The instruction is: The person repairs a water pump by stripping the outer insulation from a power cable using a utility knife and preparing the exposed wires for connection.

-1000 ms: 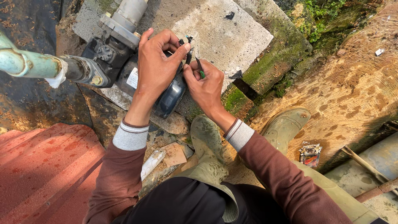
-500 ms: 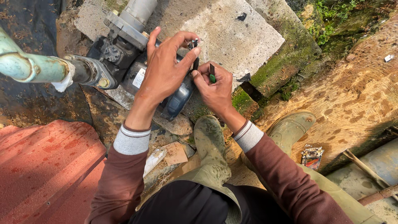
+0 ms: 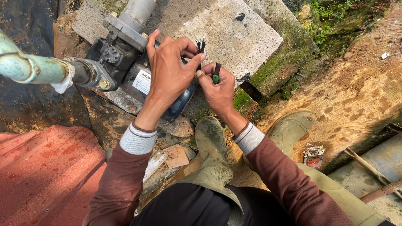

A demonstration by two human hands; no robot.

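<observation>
A dark water pump (image 3: 138,79) with a white label sits on a concrete slab (image 3: 234,33), joined to a pale green pipe (image 3: 29,67) at the left and a grey pipe (image 3: 138,10) at the top. My left hand (image 3: 169,71) hovers over the pump body and pinches thin black wire ends (image 3: 200,45) between thumb and forefinger. My right hand (image 3: 217,90) is just to its right, closed around a small tool with a green handle (image 3: 215,75), its tip pointing up toward the wires.
My two muddy green rubber boots (image 3: 213,150) stand on wet ground below the pump. A red corrugated sheet (image 3: 46,171) lies at lower left. A mossy block (image 3: 289,46) sits at the right, with a crumpled wrapper (image 3: 313,155) and scraps on the soil.
Both hands have shifted slightly up and right over the pump. The left fingers now pinch the wire ends higher, and the right hand's tool has come closer to them.
</observation>
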